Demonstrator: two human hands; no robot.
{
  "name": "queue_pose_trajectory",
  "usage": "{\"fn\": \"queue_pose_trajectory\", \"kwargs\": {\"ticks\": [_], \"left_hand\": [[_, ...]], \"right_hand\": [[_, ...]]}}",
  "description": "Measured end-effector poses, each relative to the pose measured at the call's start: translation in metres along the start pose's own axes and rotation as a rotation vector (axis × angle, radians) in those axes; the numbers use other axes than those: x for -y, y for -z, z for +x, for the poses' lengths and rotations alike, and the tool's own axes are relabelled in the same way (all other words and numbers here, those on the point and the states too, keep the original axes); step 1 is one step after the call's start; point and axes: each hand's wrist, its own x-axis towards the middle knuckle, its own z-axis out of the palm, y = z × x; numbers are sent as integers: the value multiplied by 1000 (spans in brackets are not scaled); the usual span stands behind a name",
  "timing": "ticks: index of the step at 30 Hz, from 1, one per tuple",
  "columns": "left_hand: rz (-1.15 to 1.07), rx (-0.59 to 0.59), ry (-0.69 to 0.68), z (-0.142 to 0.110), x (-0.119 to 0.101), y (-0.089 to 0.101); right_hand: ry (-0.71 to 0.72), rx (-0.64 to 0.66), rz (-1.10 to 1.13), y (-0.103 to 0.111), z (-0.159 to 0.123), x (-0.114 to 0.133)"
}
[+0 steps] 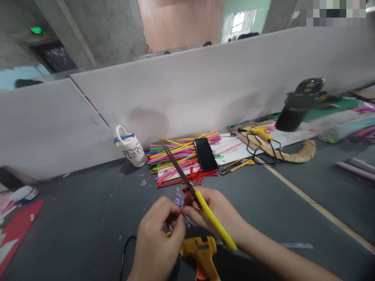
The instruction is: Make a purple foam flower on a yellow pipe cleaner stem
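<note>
A pair of scissors [208, 212] with yellow handles rests in my right hand [224, 210], its dark blades pointing up and away to the left. The fingertips of that hand meet those of my left hand [158, 230], which is closed in a pinch. Whatever sits between the fingertips is too small and covered to make out. Small purple pieces [179, 201] lie on the table just beyond the fingers, with a small red curl [185, 190] beside them. Below my hands, a yellow glue gun [202, 251] lies close to me, partly hidden by the left hand.
Colourful pipe cleaners [172, 156] lie ahead under a black phone [206, 154]. A white cup [131, 150] stands to their left. Rightward are a utility knife [237, 166], another yellow glue gun [263, 133] with its cord, and a dark bottle [300, 104]. A white partition [190, 93] closes the back.
</note>
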Motion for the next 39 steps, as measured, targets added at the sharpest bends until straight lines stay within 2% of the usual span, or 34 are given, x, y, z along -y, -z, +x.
{"fn": "queue_pose_trajectory", "kwargs": {"ticks": [5, 9, 12, 16, 19, 23, 32, 39], "left_hand": [[-20, 32, -19, 1, -1, -3], [-50, 54, 20, 0, 3, -5], [-126, 70, 86, 2, 8, -3], [-314, 85, 240, 8, 12, -1], [-391, 114, 275, 10, 12, -6], [-418, 86, 306, 9, 10, -14], [-570, 54, 418, 8, 10, -19], [-684, 15, 449, 6, 4, -19]], "right_hand": [[-10, 30, -6, 1, 2, -2], [-23, 65, -2, 3, 5, -6], [-54, 70, -3, 5, 8, -9], [-90, 75, -21, 7, 10, -9], [-105, 79, -43, 7, 11, -9], [-124, 76, -69, 7, 13, -10], [-141, 66, -79, 8, 12, -11], [-175, 66, -26, 14, 10, 3]]}}
